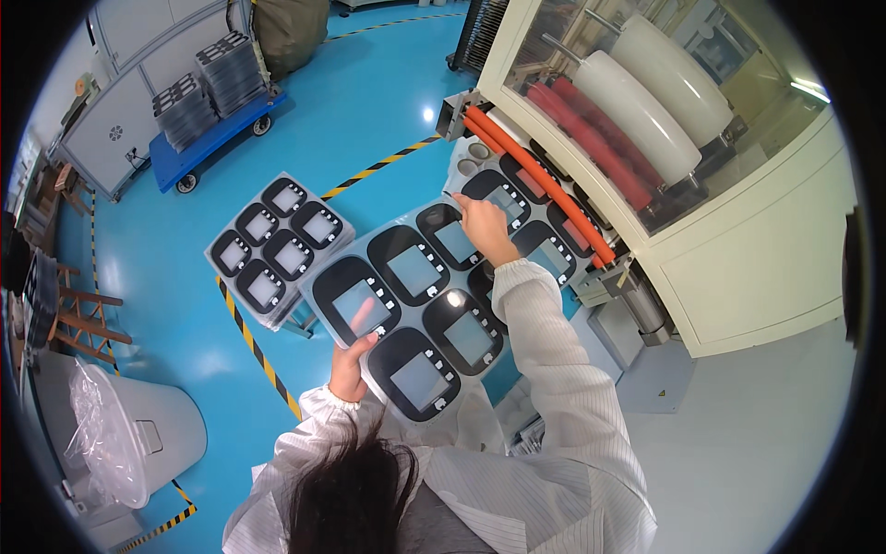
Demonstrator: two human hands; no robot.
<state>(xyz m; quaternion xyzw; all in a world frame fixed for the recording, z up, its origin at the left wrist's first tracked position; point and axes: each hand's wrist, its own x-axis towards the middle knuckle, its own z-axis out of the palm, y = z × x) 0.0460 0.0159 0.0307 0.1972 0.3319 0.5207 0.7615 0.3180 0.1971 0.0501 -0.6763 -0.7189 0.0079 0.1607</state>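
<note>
Head view: a thin printed sheet [411,268] lies aslant across the middle of the frame, its dark rounded panels set around pale windows. The left hand [349,367] grips its lower-left edge, thumb on top and at least one finger underneath, showing through the pale window. The right hand [486,228] is at the far edge, its fingers bunched close with one reaching toward the rim; whether they pinch the sheet or only rest on it cannot be told. Another printed sheet [549,254] lies beyond, by the orange roller [544,185] at the upper right; whether the two overlap is unclear.

The sheet looks light and springy, probably a smooth plastic that bends if lifted from one side alone. Its gloss suggests it could slip, and that the printed faces and windows would scuff or take fingerprints. The clear margins outside the dark panels seem the best hold, at opposite edges, with a gentle pinch to avoid creasing. A stack of similar sheets [288,254] stands left of centre.
</note>
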